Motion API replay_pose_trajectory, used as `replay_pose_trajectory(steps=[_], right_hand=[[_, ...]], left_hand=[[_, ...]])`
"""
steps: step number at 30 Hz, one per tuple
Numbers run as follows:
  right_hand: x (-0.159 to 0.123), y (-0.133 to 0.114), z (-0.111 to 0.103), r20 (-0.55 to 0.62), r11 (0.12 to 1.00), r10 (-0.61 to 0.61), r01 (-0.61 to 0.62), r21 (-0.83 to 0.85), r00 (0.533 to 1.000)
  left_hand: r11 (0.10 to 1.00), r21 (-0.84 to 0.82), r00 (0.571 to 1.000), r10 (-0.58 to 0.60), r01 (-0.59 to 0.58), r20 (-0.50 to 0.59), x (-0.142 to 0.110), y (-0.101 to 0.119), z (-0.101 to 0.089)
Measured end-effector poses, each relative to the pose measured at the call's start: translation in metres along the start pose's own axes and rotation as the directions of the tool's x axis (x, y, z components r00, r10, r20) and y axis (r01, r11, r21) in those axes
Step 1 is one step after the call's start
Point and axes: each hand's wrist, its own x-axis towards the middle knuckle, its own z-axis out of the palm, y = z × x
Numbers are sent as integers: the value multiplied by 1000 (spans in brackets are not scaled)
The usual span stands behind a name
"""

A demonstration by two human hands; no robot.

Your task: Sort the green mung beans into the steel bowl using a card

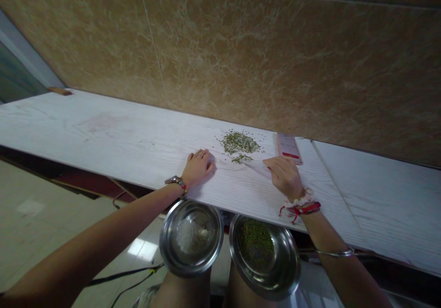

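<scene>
Left of the green beans (240, 143), my left hand (197, 168) lies released; right, my right hand (284, 176) pinches—grasp unclear—a jerk could scatter them.

Person, bare forearms. Left hand (198, 168): thin ring (199, 155) on one finger. Left wrist: watch (172, 179), metallic, rounded case; next to it, on the forearm side of the hand, a beaded bracelet (183, 186), small beads, red, yellow and greenish. Right hand (284, 176): wrist has a pale, ruffled scrunchie (305, 198), then a red cord (306, 209), several strands, loose ends dangling. Further up that forearm, a thin silver bangle (336, 254), plain, round. Watch face details too small to read.
</scene>
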Motion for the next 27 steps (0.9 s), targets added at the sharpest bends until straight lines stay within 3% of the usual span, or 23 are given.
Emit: replay_pose_trajectory(steps=[6,12,19,27], right_hand=[[6,4,12,10,999,45,-45,17,999],[4,-2,28,64,996,48,-53,77,997],[1,-5,17,-6,996,34,-33,83,999],[-7,-11,5,81,997,48,-52,51,996]], left_hand=[[995,-29,996,93,-93,-10,1,-3,3],[993,-44,994,110,-110,-17,2,-4,3],[993,-62,995,100,-101,-32,2,-4,4],[995,-53,996,88,-89,-17,2,-3,3]])
